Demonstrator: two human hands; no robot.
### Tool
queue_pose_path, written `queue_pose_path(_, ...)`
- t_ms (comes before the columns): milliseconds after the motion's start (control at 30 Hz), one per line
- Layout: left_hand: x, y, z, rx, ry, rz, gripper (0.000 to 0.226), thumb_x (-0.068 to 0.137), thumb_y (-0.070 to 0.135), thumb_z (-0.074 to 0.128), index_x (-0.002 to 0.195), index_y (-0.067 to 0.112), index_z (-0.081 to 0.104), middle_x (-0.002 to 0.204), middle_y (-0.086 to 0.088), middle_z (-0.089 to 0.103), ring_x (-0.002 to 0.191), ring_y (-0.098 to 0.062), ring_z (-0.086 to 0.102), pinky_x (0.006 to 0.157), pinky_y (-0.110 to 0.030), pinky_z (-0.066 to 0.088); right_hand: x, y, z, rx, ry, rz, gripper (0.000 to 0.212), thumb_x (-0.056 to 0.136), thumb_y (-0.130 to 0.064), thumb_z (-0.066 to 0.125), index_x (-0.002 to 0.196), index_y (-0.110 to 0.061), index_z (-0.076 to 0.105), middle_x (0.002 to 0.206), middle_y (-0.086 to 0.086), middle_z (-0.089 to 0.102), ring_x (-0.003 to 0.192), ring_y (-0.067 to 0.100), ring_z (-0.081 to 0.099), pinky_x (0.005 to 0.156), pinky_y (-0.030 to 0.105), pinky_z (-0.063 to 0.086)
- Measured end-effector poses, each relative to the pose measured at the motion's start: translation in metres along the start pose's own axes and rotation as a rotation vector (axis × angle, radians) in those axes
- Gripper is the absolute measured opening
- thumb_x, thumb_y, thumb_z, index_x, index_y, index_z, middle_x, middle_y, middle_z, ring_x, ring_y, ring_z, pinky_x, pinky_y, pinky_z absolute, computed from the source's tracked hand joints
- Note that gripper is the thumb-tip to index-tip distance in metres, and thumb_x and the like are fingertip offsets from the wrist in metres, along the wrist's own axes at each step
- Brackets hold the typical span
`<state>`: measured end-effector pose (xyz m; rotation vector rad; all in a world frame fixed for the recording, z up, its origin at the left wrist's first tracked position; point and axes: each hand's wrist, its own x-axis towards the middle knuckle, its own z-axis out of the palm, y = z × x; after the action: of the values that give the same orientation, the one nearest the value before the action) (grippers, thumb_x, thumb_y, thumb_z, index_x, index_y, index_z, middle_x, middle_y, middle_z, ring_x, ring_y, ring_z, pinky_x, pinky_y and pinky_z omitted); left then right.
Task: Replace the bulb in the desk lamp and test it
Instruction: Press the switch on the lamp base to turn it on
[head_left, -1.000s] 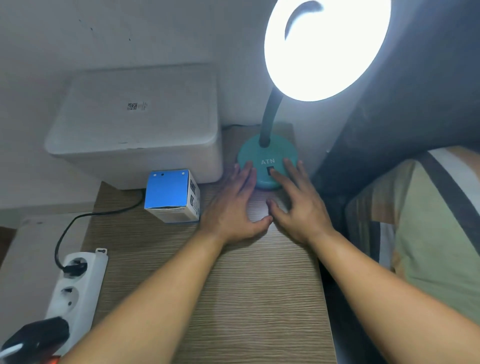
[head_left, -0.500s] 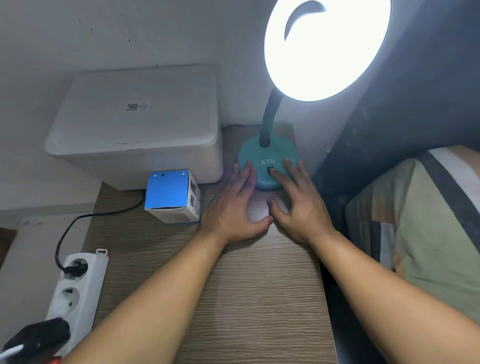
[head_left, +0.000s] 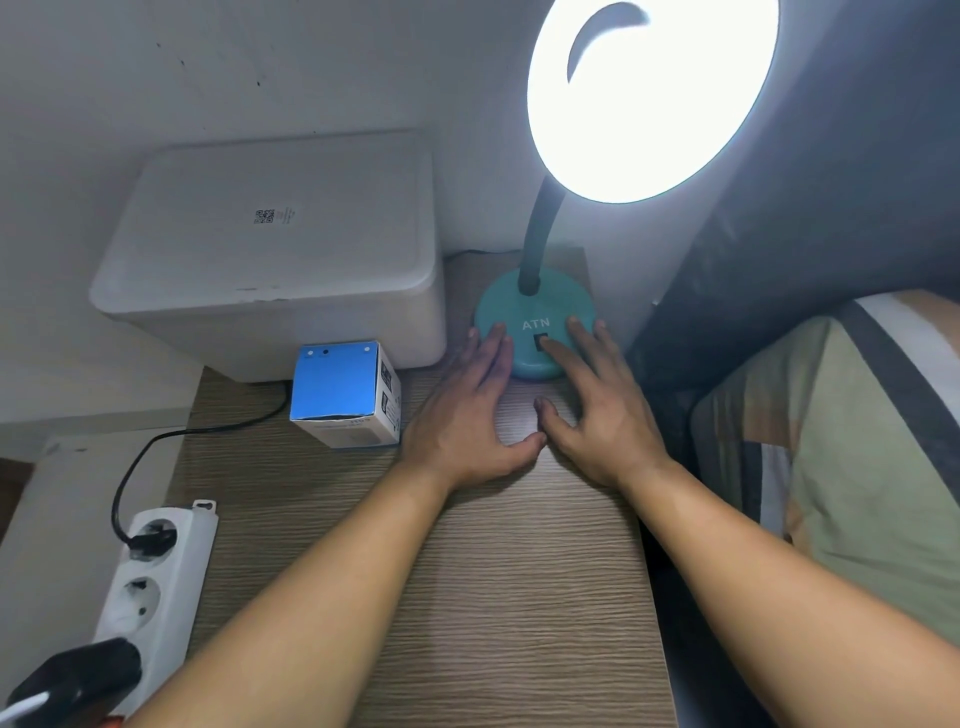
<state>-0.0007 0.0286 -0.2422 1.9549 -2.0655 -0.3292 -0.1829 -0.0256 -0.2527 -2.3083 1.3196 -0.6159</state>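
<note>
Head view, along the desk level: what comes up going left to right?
Power strip → blue bulb box → left hand → right hand → striped pillow.

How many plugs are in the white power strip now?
2. One black plug sits in the far socket of the power strip, its cable running toward the white box. A bulkier black plug is at the near end. The middle socket is free; the strip's end is cut off.
</note>
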Motion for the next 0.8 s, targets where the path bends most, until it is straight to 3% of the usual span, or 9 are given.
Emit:
queue_pose_path(300, 0.0008, -0.0003, -0.0014, -0.007, -0.016, -0.003, 0.106, 0.078, 0.072, 0.051, 0.16, 0.015, 0.015, 0.168, 0.001, 0.005, 0.155, -0.018, 0.0, 0.12, -0.024, -0.002, 0.0005, -0.0007, -0.0009, -0.031, -0.026, 0.016, 0.067, 0.088, -0.039, 0.062, 0.15, -0.035, 0.035, 0.162, 0.002, 0.023, 0.152, 0.022, 0.008, 0.121, 0.041, 0.017)
queue_pose_path(800, 0.0007, 0.0005, -0.0028, -0.006, -0.018, -0.007, 0.105, 0.08, 0.07, 0.056, 0.16, 0.015, 0.015, 0.169, 0.0, 0.006, 0.155, -0.018, 0.0, 0.119, -0.022, -0.007, 0.0038, -0.0023, -0.004, -0.132, -0.15, 0.058, 0.069, 0.092, -0.046, 0.047, 0.154, -0.043, 0.014, 0.165, 0.0, 0.007, 0.152, 0.022, -0.004, 0.121, 0.045, 0.013)
